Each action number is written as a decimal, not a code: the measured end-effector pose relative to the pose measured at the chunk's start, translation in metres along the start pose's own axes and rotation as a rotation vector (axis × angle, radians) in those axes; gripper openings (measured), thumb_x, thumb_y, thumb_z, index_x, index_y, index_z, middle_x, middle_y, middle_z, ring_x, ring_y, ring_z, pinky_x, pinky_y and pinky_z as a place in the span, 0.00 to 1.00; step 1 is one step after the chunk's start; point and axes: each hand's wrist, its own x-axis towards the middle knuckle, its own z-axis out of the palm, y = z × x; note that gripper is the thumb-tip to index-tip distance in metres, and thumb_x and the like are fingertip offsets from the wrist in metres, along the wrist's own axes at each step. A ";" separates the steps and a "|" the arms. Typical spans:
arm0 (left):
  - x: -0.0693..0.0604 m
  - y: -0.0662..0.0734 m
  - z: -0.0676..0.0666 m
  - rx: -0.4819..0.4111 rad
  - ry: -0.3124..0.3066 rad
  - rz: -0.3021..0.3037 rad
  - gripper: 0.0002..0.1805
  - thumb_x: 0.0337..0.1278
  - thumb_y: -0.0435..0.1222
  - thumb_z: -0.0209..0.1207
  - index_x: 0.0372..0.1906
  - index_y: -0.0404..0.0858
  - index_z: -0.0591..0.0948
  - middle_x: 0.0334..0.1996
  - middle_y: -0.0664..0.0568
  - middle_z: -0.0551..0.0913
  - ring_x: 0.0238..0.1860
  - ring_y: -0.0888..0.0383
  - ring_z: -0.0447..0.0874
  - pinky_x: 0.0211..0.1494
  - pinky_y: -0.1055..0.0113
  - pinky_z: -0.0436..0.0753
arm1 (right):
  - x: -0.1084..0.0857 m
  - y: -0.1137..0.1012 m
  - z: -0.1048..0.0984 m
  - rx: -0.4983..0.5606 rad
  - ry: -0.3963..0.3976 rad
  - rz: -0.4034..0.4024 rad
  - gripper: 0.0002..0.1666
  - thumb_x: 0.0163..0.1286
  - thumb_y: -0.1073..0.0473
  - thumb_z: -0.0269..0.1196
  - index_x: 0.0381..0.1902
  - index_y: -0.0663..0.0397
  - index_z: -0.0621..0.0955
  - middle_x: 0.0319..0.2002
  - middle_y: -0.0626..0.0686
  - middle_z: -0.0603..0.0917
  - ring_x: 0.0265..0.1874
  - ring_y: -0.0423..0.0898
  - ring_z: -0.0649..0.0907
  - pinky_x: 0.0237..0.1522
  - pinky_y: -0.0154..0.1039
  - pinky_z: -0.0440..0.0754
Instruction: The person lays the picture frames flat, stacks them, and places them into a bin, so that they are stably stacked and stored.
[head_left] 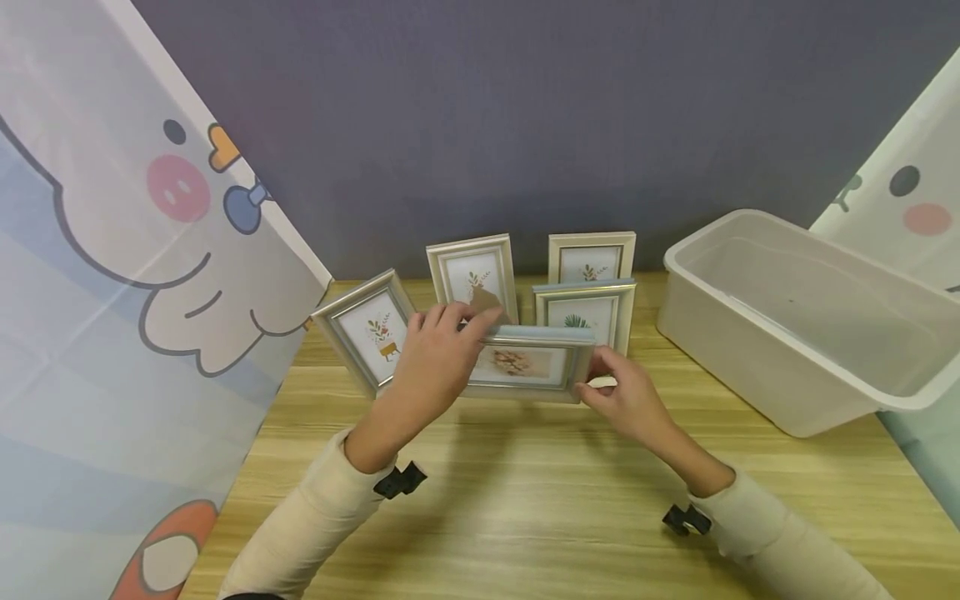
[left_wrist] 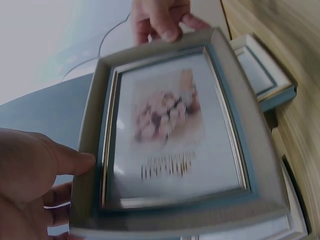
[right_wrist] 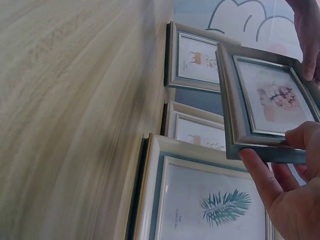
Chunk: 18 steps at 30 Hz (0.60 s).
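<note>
Both hands hold a picture frame (head_left: 525, 367) sideways above the wooden table, its flower-bouquet print facing the person. The left hand (head_left: 438, 354) grips one end, with its thumb on the face of the frame (left_wrist: 175, 135) in the left wrist view. At the other end the right hand (head_left: 626, 392) pinches the border; in the right wrist view its thumb lies on the front and its fingers are underneath. Behind stand a leaf-print frame (head_left: 588, 312), a plant-print frame (head_left: 592, 258) partly hidden by it, another plant-print frame (head_left: 472, 271), and a tilted one (head_left: 375, 333) at the left.
A deep white plastic bin (head_left: 750, 350) stands at the right of the wooden table (head_left: 525, 500). A dark grey wall panel (head_left: 480, 125) rises behind the frames. Cloths with cartoon animals hang on the left (head_left: 97, 250) and the right.
</note>
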 end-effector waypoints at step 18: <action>-0.014 -0.046 -0.014 -0.528 -0.107 -0.138 0.18 0.62 0.27 0.67 0.56 0.31 0.83 0.43 0.43 0.81 0.40 0.52 0.87 0.43 0.63 0.88 | -0.007 0.004 -0.011 0.009 0.045 0.010 0.12 0.61 0.73 0.70 0.37 0.60 0.77 0.33 0.51 0.86 0.36 0.45 0.88 0.36 0.30 0.88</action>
